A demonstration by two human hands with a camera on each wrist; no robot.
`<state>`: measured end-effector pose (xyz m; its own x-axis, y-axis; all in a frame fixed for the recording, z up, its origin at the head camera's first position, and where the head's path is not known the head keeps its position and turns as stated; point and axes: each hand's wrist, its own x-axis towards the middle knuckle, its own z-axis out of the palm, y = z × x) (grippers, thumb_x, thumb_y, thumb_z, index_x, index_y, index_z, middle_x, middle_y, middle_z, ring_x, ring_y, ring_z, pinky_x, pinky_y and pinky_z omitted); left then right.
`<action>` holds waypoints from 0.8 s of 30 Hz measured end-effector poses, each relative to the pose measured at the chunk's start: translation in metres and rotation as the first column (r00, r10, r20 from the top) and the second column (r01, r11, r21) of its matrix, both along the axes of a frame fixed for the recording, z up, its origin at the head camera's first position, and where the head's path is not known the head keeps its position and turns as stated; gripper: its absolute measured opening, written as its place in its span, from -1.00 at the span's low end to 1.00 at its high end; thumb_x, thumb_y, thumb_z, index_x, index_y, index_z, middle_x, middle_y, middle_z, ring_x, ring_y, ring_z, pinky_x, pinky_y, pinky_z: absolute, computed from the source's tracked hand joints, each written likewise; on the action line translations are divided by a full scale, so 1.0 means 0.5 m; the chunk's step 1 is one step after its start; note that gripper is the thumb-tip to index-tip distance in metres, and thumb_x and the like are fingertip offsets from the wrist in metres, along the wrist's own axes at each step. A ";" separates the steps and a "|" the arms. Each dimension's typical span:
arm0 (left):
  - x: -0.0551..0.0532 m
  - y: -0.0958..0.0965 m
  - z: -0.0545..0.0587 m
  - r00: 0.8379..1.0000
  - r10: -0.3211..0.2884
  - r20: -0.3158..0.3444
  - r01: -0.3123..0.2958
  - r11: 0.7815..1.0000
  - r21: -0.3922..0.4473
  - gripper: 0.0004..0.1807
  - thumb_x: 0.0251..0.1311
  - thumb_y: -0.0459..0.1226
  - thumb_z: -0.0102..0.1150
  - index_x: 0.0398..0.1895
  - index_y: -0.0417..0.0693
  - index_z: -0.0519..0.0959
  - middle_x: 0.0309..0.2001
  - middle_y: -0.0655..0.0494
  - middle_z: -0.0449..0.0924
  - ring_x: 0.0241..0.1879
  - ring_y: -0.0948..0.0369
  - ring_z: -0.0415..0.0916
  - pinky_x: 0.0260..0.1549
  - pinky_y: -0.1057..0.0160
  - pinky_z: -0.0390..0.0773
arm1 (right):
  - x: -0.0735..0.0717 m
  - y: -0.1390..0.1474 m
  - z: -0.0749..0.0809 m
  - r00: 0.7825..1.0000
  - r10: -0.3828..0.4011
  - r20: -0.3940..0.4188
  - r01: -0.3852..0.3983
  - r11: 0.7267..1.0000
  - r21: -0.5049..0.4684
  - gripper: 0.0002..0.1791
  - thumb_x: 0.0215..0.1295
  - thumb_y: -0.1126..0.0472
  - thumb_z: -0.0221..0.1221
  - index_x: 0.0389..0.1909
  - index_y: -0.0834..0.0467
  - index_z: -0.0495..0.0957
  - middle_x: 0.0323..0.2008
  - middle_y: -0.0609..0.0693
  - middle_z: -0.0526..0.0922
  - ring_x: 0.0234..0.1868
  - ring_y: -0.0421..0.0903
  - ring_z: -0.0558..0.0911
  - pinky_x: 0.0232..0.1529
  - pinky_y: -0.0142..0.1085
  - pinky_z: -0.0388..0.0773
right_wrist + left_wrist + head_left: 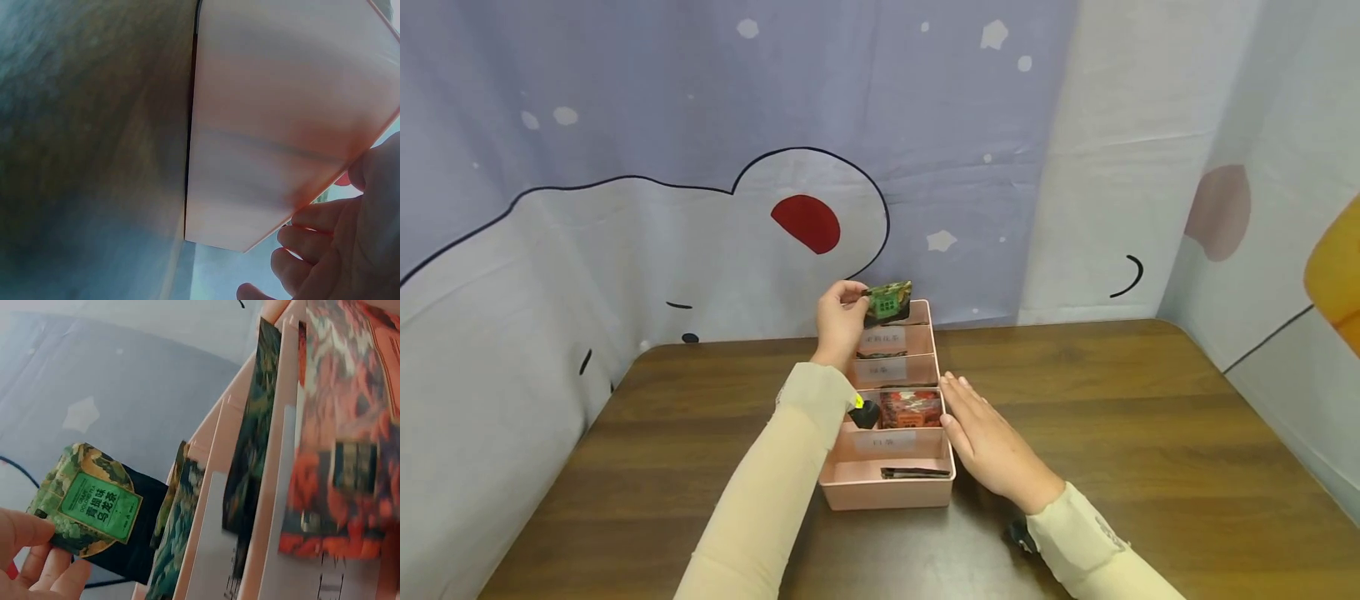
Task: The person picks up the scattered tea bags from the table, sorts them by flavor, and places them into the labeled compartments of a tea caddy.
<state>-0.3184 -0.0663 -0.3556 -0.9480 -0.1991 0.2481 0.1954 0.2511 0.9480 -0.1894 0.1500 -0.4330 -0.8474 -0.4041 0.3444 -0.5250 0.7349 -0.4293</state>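
My left hand (838, 323) pinches a green tea sachet (889, 303) by its edge, over the far end of a pink divided box (887, 497). In the left wrist view, the sachet (94, 506) shows a bright green label and a dark lower part that overlaps the packets beside it. My right hand (996, 446) has its fingers extended along the box's right side, fingertips at the rim. The right wrist view shows the outer wall (269, 137) of the box close to that hand.
Red tea sachets (912, 410) lie in a nearer compartment, dark sachets (914, 472) in the nearest. Paper labels (883, 441) mark the dividers. A small black object (1021, 536) lies by the right sleeve. Behind the wooden table (700, 417) hangs a printed curtain (685, 242).
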 end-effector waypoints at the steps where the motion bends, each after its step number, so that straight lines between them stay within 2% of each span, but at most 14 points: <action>1: 0.000 0.003 0.001 1.000 0.000 -0.015 0.000 1.000 -0.010 -0.88 0.41 -0.41 0.15 -0.07 -0.18 0.62 -0.06 -0.11 0.60 0.02 -0.01 0.58 -0.03 0.04 0.59 | 0.000 0.000 0.000 1.000 0.001 0.001 -0.001 1.000 0.000 -0.40 0.64 0.09 -0.10 0.54 0.31 0.15 0.53 0.23 0.18 0.55 0.19 0.12 0.48 0.17 0.13; 7: -0.001 0.017 0.001 0.998 -0.007 -0.070 0.002 0.997 -0.072 -0.89 0.38 -0.44 0.18 -0.12 -0.20 0.66 -0.09 -0.13 0.65 -0.03 -0.03 0.59 -0.01 0.02 0.59 | 0.000 -0.001 0.003 1.000 0.006 0.002 -0.006 1.000 -0.002 -0.40 0.64 0.09 -0.10 0.53 0.32 0.15 0.53 0.24 0.18 0.55 0.19 0.12 0.49 0.12 0.11; 14: -0.004 0.025 -0.004 0.999 -0.043 -0.009 0.042 0.993 -0.107 -0.90 0.39 -0.44 0.17 -0.12 -0.21 0.64 -0.07 -0.14 0.65 0.00 -0.04 0.62 0.01 0.02 0.61 | -0.001 -0.002 0.008 1.000 0.014 -0.009 -0.014 1.000 0.001 -0.40 0.64 0.09 -0.10 0.53 0.33 0.16 0.52 0.24 0.18 0.54 0.20 0.12 0.49 0.11 0.13; 20: -0.004 0.021 -0.013 0.995 -0.093 0.044 0.097 0.987 -0.125 -0.75 0.39 -0.49 0.11 0.08 -0.32 0.59 0.08 -0.21 0.62 0.18 -0.09 0.54 0.17 0.00 0.54 | -0.002 0.000 0.003 1.000 0.017 -0.009 -0.017 1.000 -0.003 -0.40 0.64 0.10 -0.09 0.53 0.34 0.15 0.52 0.26 0.18 0.54 0.20 0.13 0.50 0.09 0.11; 24: -0.001 0.018 -0.011 0.990 -0.116 0.075 0.125 0.983 -0.132 -0.72 0.40 -0.48 0.09 0.12 -0.31 0.58 0.13 -0.19 0.60 0.20 -0.08 0.52 0.20 0.01 0.52 | -0.002 0.001 0.000 1.000 0.015 -0.010 -0.015 1.000 -0.002 -0.39 0.64 0.10 -0.10 0.53 0.34 0.14 0.53 0.26 0.17 0.54 0.21 0.13 0.51 0.07 0.10</action>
<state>-0.3187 -0.0575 -0.3612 -0.9783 -0.0508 0.2007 0.1698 0.3574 0.9184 -0.1904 0.1506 -0.4331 -0.8377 -0.4159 0.3539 -0.5402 0.7260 -0.4256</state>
